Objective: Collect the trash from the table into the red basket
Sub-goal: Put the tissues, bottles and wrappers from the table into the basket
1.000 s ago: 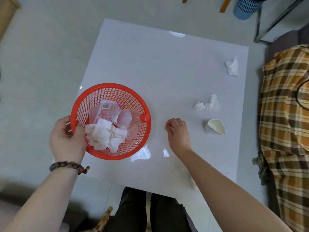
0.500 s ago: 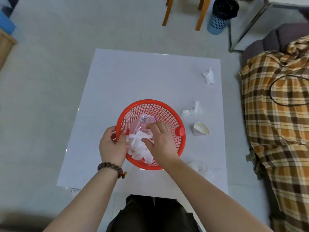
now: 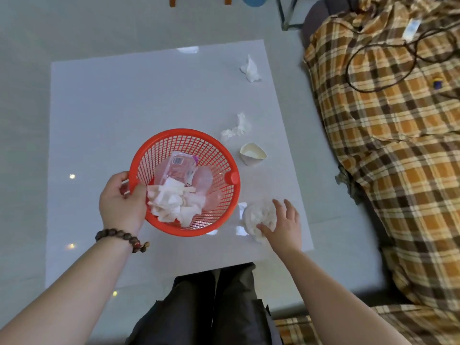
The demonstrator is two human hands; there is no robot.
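Overhead, a seated person's left hand [image 3: 122, 202], a dark wooden bead bracelet [image 3: 122, 239] at its wrist, grips the near-left rim of a round red plastic mesh basket [image 3: 184, 138], thumb inside the rim and fingers curled round the outside. Just beyond that thumb, inside the basket, lie crumpled white paper tissues [image 3: 171, 205], a clear plastic packet with a barcode label [image 3: 180, 166] and a clear plastic cup [image 3: 204, 178]. The right hand [image 3: 283, 225] reaches out with fingers spread and relaxed, its thumb touching a crumpled white tissue wad [image 3: 258, 216] that lies on the white glossy square table [image 3: 124, 100] just right of the basket; the fingers have not closed on the wad. Beyond the right fingertips, a squashed cream paper cup [image 3: 252, 153] lies on its side beside the basket's far-right rim. Farther past it sits a twisted white tissue scrap [image 3: 236, 128], and well beyond that, near the table's far-right corner, another crumpled white tissue [image 3: 250, 69]. Right of the reaching hand, off the table, an orange-and-brown plaid cloth [image 3: 393, 145] covers a seat, a dark cord [image 3: 378, 43] looped on it
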